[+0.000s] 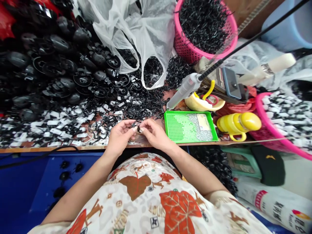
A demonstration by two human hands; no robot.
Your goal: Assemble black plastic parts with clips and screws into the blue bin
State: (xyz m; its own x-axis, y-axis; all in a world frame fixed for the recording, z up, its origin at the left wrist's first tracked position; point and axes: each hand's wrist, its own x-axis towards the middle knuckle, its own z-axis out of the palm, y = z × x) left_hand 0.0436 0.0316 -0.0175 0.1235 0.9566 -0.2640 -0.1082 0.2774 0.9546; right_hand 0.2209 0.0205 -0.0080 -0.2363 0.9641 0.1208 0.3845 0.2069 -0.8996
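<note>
My left hand (121, 136) and my right hand (154, 132) meet at the front edge of the bench, fingertips almost touching. Between them is a small black plastic part (138, 128), pinched by the thumbs and fingers of both hands. Its exact shape is partly covered by the fingers. Just behind the hands lies a heap of small black plastic pieces (143, 105). White and black clips (55, 122) are scattered to the left. Close to my right hand is a green tray (166, 125) holding small silvery pieces and a paper label.
A grey electric screwdriver (184, 91) hangs beyond the tray. A yellow bottle (237, 123) and pink baskets (181, 48) of parts stand to the right. Black rounded housings (60, 65) are piled at left, beside white plastic bags (156, 32). A blue bin (29, 182) sits below the bench.
</note>
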